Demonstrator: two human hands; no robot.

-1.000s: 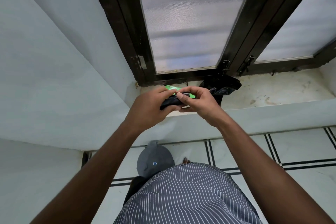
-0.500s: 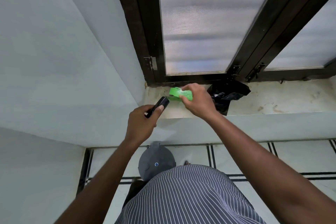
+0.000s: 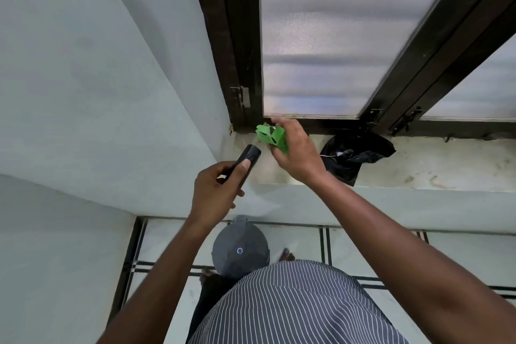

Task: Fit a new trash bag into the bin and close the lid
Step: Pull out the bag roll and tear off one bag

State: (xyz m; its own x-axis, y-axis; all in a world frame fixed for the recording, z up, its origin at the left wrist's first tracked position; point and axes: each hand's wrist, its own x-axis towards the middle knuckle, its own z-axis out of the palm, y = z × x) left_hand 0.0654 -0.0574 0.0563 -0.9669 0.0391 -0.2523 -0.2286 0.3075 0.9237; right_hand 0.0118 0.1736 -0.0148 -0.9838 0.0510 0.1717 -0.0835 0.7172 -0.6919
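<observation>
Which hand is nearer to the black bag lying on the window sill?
Right. The right hand, holding the green wrapper, is just beside the black bag; the left hand is farther off.

Just one view here, a wide-angle head cam looking forward and steeply down over the wearer's striped shirt (image 3: 293, 304). It faces the window (image 3: 315, 36), whose sill (image 3: 435, 167) sits close, at arm's reach (edges bend from the lens). Below the window is tiled floor (image 3: 363, 243); left of it, a plain wall (image 3: 83, 78).
</observation>
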